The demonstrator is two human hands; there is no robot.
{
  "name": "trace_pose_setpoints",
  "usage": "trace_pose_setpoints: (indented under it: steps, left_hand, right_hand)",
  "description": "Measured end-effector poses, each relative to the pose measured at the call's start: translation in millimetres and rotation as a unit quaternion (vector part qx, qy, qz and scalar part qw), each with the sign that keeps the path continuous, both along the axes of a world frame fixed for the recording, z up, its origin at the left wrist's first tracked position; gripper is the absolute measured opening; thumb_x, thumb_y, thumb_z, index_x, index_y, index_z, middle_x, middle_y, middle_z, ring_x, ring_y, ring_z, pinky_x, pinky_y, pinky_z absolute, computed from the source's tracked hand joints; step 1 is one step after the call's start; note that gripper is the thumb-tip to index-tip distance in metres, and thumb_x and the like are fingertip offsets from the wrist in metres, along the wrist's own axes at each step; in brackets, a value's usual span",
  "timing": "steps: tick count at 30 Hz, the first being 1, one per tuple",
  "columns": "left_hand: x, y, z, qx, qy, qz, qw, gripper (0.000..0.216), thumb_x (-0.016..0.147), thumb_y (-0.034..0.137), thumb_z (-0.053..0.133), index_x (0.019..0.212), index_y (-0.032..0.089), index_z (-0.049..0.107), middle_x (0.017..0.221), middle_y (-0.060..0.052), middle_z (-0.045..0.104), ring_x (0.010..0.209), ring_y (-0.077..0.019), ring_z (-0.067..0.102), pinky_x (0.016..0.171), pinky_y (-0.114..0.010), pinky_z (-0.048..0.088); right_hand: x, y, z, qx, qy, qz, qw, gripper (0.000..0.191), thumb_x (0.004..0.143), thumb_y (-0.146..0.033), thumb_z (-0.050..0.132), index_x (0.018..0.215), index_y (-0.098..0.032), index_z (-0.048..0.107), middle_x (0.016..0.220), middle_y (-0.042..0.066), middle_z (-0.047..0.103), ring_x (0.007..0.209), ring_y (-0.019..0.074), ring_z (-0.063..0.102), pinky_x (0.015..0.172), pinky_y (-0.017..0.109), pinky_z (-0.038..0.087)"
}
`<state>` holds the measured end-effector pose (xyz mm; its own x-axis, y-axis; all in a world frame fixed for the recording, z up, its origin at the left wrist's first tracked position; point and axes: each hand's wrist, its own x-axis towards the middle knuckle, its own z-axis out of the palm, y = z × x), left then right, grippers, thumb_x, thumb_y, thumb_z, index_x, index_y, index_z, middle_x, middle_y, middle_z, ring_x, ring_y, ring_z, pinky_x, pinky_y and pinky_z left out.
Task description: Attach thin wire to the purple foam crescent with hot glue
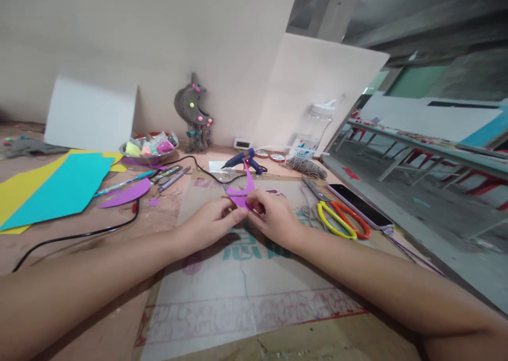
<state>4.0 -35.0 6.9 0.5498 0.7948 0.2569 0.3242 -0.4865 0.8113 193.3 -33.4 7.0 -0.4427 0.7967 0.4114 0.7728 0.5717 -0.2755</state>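
A purple foam or paper cutout [241, 199] with a curved edge and a pointed tip is pinched between my two hands over the printed sheet. My left hand [216, 218] closes on its lower left side, thumb on top. My right hand [272, 213] grips its lower right side with bent fingers. Just behind the cutout lies a blue glue gun [244, 160] with its black cord. To the right of my right hand are scissors [337, 213] with yellow and orange handles.
Cyan sheets [67, 186], a purple offcut [129, 193] and pens [174, 177] lie at left. A bowl [151, 152] of coloured clay, a decorated grey moon [192, 109], a water bottle [313, 128] and grey yarn [305, 166] stand behind. A phone [359, 206] lies near the right edge.
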Motion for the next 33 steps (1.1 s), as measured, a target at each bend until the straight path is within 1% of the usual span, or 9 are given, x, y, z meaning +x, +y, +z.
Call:
trace_pose_setpoints:
  steps: [5,9,13,16,19,21,23,27,33]
  left_hand:
    - [2,6,-2.1,-0.096,-0.066,0.048,0.992,0.040,0.090,0.045,0.042,0.075,0.016,0.066,0.071,-0.003,0.067,0.069,-0.0184,0.060,0.058,-0.026,0.045]
    - [-3,11,-1.8,-0.072,-0.077,0.160,0.981,0.039,0.086,0.045,0.048,0.064,0.015,0.059,0.060,-0.001,0.059,0.059,-0.0155,0.055,0.054,-0.025,0.040]
    - [-10,18,-0.6,-0.048,-0.109,0.232,0.965,0.038,0.087,0.048,0.048,0.068,0.016,0.055,0.063,-0.001,0.060,0.060,-0.0152,0.057,0.056,-0.025,0.041]
    - [-13,23,-3.9,-0.126,-0.134,0.220,0.958,0.041,0.088,0.053,0.042,0.070,0.017,0.051,0.060,-0.001,0.061,0.052,-0.0146,0.057,0.050,-0.025,0.038]
    - [-13,27,-9.5,-0.171,-0.140,0.206,0.953,0.046,0.086,0.059,0.043,0.070,0.017,0.051,0.058,-0.003,0.063,0.052,-0.0151,0.057,0.047,-0.024,0.035]
    - [-13,29,-12.1,-0.154,-0.116,0.223,0.956,0.048,0.084,0.061,0.043,0.069,0.017,0.052,0.056,-0.002,0.062,0.047,-0.0135,0.051,0.044,-0.023,0.031]
    - [-12,30,-12.8,-0.140,-0.129,0.223,0.956,0.046,0.084,0.061,0.046,0.069,0.017,0.050,0.061,-0.003,0.064,0.053,-0.0134,0.055,0.049,-0.023,0.036]
    - [-11,29,-11.7,-0.154,-0.136,0.211,0.956,0.044,0.083,0.059,0.048,0.070,0.018,0.049,0.062,-0.002,0.064,0.056,-0.0138,0.057,0.051,-0.023,0.038]
    - [-12,28,-11.4,-0.141,-0.131,0.195,0.962,0.042,0.084,0.057,0.048,0.071,0.017,0.051,0.061,-0.002,0.063,0.059,-0.0153,0.059,0.056,-0.024,0.042]
  right_hand:
    - [-3,1,-4.1,0.053,-0.033,0.025,0.998,0.013,0.087,-0.029,0.051,0.091,-0.020,0.058,0.069,0.001,0.058,0.062,0.0132,0.049,0.059,0.025,0.030]
    - [0,0,-3.1,0.053,0.008,0.059,0.997,0.015,0.089,-0.030,0.050,0.095,-0.019,0.057,0.074,0.002,0.060,0.065,0.0129,0.051,0.063,0.026,0.035]
    - [18,13,19.2,-0.009,0.096,0.008,0.995,0.016,0.089,-0.031,0.046,0.084,-0.018,0.054,0.070,0.000,0.056,0.062,0.0114,0.049,0.058,0.024,0.037]
    - [43,37,42.5,-0.050,0.102,-0.032,0.993,0.020,0.088,-0.033,0.047,0.079,-0.017,0.056,0.070,0.001,0.057,0.062,0.0118,0.049,0.059,0.025,0.038]
    - [67,59,50.8,-0.148,0.044,-0.029,0.988,0.017,0.084,-0.029,0.050,0.084,-0.017,0.062,0.074,0.001,0.062,0.064,0.0127,0.054,0.061,0.025,0.040]
    - [76,67,45.6,-0.171,-0.027,-0.027,0.984,0.014,0.080,-0.022,0.053,0.085,-0.018,0.066,0.081,0.002,0.066,0.072,0.0144,0.058,0.065,0.025,0.041]
    - [78,70,36.9,-0.154,-0.070,-0.043,0.985,0.016,0.080,-0.021,0.053,0.085,-0.018,0.069,0.085,0.004,0.068,0.075,0.0158,0.059,0.068,0.026,0.041]
    - [74,68,25.0,-0.128,-0.088,-0.047,0.987,0.022,0.082,-0.031,0.056,0.096,-0.021,0.070,0.097,0.005,0.069,0.079,0.0171,0.061,0.069,0.027,0.041]
    - [74,70,18.2,-0.179,-0.091,-0.023,0.979,0.016,0.075,-0.031,0.064,0.087,-0.020,0.067,0.081,0.001,0.068,0.070,0.0145,0.058,0.062,0.025,0.038]
